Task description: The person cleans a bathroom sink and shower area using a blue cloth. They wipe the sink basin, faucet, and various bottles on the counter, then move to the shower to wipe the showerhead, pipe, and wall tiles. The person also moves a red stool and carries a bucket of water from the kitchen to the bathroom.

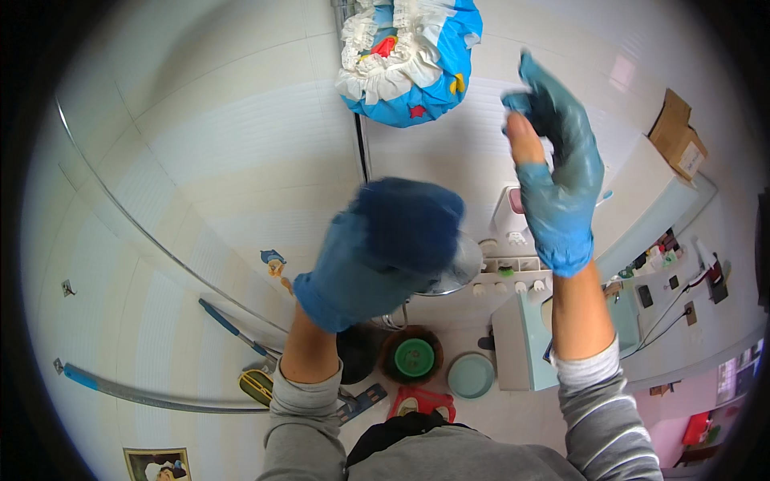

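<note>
My left hand (349, 270), in a blue rubber glove, grips a bunched dark blue cloth (412, 225). The cloth is blurred and partly covers a round translucent object with a shiny rim (460, 264), perhaps a shower head. My right hand (562, 168), also gloved, is raised with fingers apart and holds nothing. Its glove is torn, so the thumb is bare. Above both hands, a blue plastic cover with white ruffled lace (415, 60) hangs at a chrome shower pole (361, 144).
My shoes rest on a red plastic stool (421, 401). Below stand a green basin (414, 357) and a pale round basin (471, 376). A toothbrush rack (511, 264), a wall cabinet (637, 198) with a cardboard box (677, 135), and a sink (622, 318) are at right; mop handles (219, 317) lean left.
</note>
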